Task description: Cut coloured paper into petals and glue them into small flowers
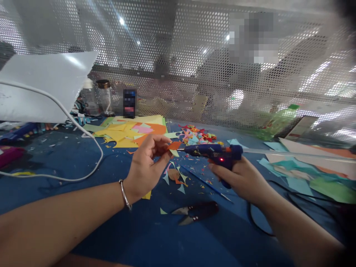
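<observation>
Between the thumb and fingers of my left hand [147, 163] is a small orange and pale green paper piece [174, 146]. My right hand [244, 180] grips a blue hot glue gun [214, 151] by its handle; a red light glows on its side. The metal nozzle meets or nearly meets the paper's right edge. A clear glue stick [267, 151] juts from the gun's back. Below my hands lie a round brown disc [174, 174] among paper scraps, a thin blue stick [207, 184] and open thread snips [196, 212] with dark handles.
Yellow paper sheets [122, 133] and a pile of small colourful paper pieces [196, 135] lie farther back. A white cable [94, 148] loops at left, a black cord [250, 215] at right. Bottles and a perforated metal screen [172, 66] stand behind; coloured paper [330, 185] lies at right.
</observation>
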Demonstrator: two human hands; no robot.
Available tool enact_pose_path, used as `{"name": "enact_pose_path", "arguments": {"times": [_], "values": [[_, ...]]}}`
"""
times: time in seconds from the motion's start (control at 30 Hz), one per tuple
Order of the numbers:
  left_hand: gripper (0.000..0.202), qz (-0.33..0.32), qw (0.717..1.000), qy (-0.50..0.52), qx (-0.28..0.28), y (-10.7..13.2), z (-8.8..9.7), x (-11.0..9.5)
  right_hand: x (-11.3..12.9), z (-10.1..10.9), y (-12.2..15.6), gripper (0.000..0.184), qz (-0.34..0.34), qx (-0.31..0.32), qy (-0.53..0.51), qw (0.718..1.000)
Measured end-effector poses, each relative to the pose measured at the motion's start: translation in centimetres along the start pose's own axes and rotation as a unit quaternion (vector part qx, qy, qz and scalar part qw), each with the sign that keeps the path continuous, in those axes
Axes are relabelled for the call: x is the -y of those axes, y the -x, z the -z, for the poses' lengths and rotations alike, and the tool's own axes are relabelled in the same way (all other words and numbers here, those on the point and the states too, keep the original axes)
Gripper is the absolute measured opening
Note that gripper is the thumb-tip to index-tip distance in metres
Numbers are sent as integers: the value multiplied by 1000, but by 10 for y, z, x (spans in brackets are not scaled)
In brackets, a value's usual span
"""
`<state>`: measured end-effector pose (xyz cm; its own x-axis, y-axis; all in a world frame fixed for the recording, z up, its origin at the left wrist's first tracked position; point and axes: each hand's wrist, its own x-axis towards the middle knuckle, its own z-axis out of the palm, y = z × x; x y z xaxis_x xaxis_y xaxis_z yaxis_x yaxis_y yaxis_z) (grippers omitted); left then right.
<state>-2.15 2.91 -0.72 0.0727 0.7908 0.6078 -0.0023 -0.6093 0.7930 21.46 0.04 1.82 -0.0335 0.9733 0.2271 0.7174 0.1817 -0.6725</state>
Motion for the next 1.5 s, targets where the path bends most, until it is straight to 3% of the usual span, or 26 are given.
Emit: {"name": "enact_pose_path", "arguments": {"times": [0.23,0.37,0.53,0.63,0.7,0.77,0.83,0.9,0.97,1.1,1.2,1.5], "values": [[25,83,996,19,23,-2,-2,6,-13,-1,-11,49,-122,84,-22,989],[21,126,991,31,43,-2,-3,13,-21,-3,-15,46,-195,104,-76,972],[21,167,982,52,66,0,-4,15,-32,-5,-20,49,-214,101,-84,968],[23,194,977,53,78,0,-4,12,-39,-2,-22,54,-162,113,73,978],[25,216,971,57,91,0,-5,10,-39,1,-22,58,-122,107,201,966],[26,229,966,62,106,0,-5,8,-34,4,-20,56,-117,65,263,956],[26,237,962,68,122,1,-6,8,-23,4,-15,48,-80,-32,337,938],[27,243,957,80,139,2,-7,8,-11,1,-9,42,-11,-57,289,955],[29,247,953,86,154,3,-7,7,-1,-5,-2,37,70,-34,187,979],[25,241,953,60,173,5,-7,7,10,-19,7,31,168,15,106,980],[25,240,952,51,182,5,-8,7,13,-25,11,28,208,37,92,973],[34,292,941,72,156,7,-12,9,16,-32,16,13,274,18,90,957]]}}
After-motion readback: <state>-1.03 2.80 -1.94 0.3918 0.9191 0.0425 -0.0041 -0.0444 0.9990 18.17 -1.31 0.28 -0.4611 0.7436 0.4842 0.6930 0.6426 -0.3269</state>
